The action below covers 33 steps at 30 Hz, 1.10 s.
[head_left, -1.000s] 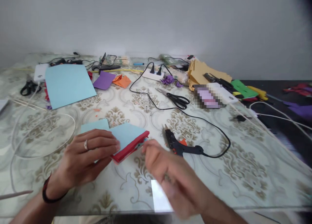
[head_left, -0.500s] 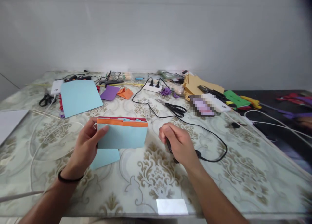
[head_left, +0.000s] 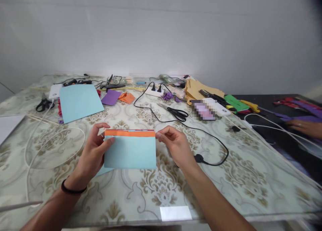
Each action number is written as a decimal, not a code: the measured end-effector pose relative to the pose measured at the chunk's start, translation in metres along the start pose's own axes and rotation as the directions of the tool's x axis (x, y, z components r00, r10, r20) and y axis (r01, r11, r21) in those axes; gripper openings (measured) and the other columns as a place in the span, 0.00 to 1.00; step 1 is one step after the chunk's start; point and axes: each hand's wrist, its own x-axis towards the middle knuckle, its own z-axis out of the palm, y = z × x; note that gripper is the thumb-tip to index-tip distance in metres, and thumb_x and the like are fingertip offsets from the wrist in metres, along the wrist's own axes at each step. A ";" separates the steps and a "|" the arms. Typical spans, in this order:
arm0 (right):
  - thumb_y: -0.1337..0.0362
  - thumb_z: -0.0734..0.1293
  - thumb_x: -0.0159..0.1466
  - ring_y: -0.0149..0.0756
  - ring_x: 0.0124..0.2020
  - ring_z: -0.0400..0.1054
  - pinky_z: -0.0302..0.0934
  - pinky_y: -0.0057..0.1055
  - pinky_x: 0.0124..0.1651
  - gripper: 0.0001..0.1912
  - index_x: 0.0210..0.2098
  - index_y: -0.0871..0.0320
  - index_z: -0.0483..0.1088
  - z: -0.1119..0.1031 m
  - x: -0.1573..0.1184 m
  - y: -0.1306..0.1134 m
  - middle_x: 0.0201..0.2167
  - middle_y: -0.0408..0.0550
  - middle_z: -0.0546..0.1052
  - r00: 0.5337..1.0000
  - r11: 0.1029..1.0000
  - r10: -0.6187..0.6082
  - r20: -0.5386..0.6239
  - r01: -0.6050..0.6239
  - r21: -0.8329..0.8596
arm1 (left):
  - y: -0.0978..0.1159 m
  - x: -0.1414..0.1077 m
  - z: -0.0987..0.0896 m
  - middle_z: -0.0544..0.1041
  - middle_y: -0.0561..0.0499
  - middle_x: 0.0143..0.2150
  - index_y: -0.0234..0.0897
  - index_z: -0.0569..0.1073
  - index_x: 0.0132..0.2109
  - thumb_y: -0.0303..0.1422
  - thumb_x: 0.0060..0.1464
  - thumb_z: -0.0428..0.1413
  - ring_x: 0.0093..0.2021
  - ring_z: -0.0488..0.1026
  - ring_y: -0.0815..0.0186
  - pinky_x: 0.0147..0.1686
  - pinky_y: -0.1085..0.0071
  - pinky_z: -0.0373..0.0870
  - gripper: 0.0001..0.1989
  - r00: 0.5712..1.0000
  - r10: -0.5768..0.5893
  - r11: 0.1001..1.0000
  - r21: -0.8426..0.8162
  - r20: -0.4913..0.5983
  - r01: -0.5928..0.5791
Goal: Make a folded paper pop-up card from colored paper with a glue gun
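Note:
In the head view my left hand [head_left: 93, 150] grips the left end of a folded light-blue paper piece [head_left: 132, 154], thumb in front and fingers behind. An orange strip [head_left: 133, 133] runs along its top edge, with bits of red and blue paper showing just behind. My right hand [head_left: 176, 145] is closed in a pinch, its fingertips at the upper right corner of this piece. Beneath the right wrist a black corded tool [head_left: 198, 158] lies on the table, mostly hidden. Another light-blue paper [head_left: 104, 171] peeks out under the held piece.
Black-handled scissors [head_left: 176, 113] lie beyond my right hand, near a white power strip [head_left: 154, 91]. A light-blue sheet [head_left: 80, 103] and purple paper [head_left: 111, 97] lie at back left. Brown paper [head_left: 201, 88] is stacked at back right. Another person's hand [head_left: 305, 127] is far right.
My right hand has left the black tool and moved to the right end of the paper piece. The piece has come lower, with its front facing me more fully. Another person's hand shows more at right.

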 end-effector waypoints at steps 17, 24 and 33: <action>0.53 0.83 0.52 0.37 0.29 0.74 0.68 0.33 0.36 0.16 0.25 0.55 0.77 0.001 -0.003 -0.005 0.27 0.46 0.83 0.995 0.995 0.094 0.012 -0.095 0.022 | -0.006 0.002 -0.007 0.79 0.51 0.42 0.42 0.81 0.46 0.39 0.52 0.73 0.34 0.74 0.68 0.28 0.76 0.70 0.16 0.977 0.211 0.956 0.202 0.027 -0.212; 0.33 0.65 0.68 0.45 0.42 0.81 0.71 0.40 0.55 0.31 0.28 0.52 0.80 -0.005 0.001 0.009 0.33 0.50 0.85 1.000 0.995 0.016 -0.014 -0.014 0.098 | -0.006 -0.007 -0.003 0.81 0.52 0.37 0.41 0.79 0.44 0.26 0.54 0.69 0.38 0.78 0.66 0.39 0.72 0.77 0.11 0.798 0.577 0.735 0.314 0.175 -0.600; 0.51 0.82 0.56 0.40 0.37 0.77 0.72 0.32 0.40 0.20 0.42 0.55 0.82 0.011 -0.022 -0.009 0.37 0.45 0.84 0.937 0.989 0.142 0.320 -0.121 -0.085 | -0.002 -0.011 -0.004 0.81 0.53 0.37 0.44 0.76 0.53 0.35 0.57 0.69 0.34 0.78 0.66 0.33 0.73 0.76 0.18 0.896 0.253 0.736 0.528 0.366 -0.423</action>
